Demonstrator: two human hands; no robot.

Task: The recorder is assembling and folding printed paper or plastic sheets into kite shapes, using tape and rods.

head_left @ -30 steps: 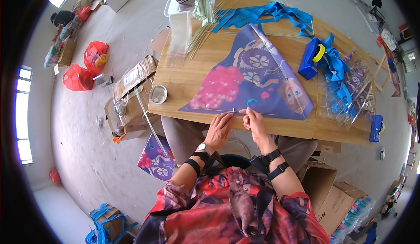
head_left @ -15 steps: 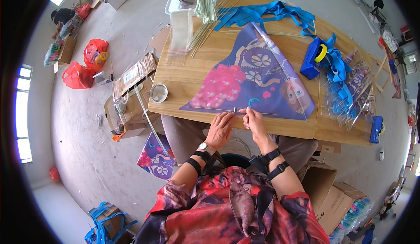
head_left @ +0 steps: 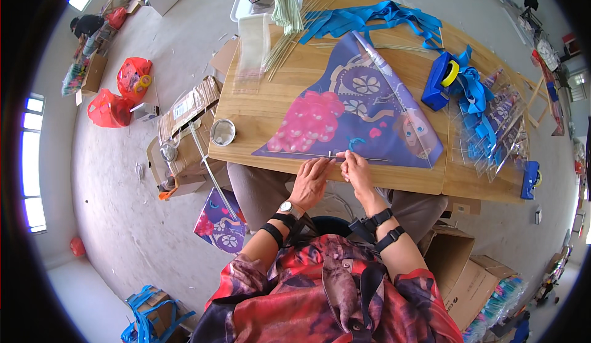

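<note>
A purple printed sheet, apparently a folded kite sail, lies on the wooden table with its long edge toward me. Along that edge runs a thin pale rod, with a small white piece standing across it. My left hand rests at the edge just left of the white piece, its fingers stretched flat over sheet and rod. Right of the piece, my right hand is closed, thumb and forefinger pinched at the rod. What lies between those fingertips is hidden.
Blue ribbons, pale sticks and a white tub lie along the far side. A round tin stands at left. At right are a blue tape dispenser and clear packets. Cardboard boxes flank my legs.
The right hand has shifted very slightly left along the rod. The sheet and the left hand have stayed almost in place.
</note>
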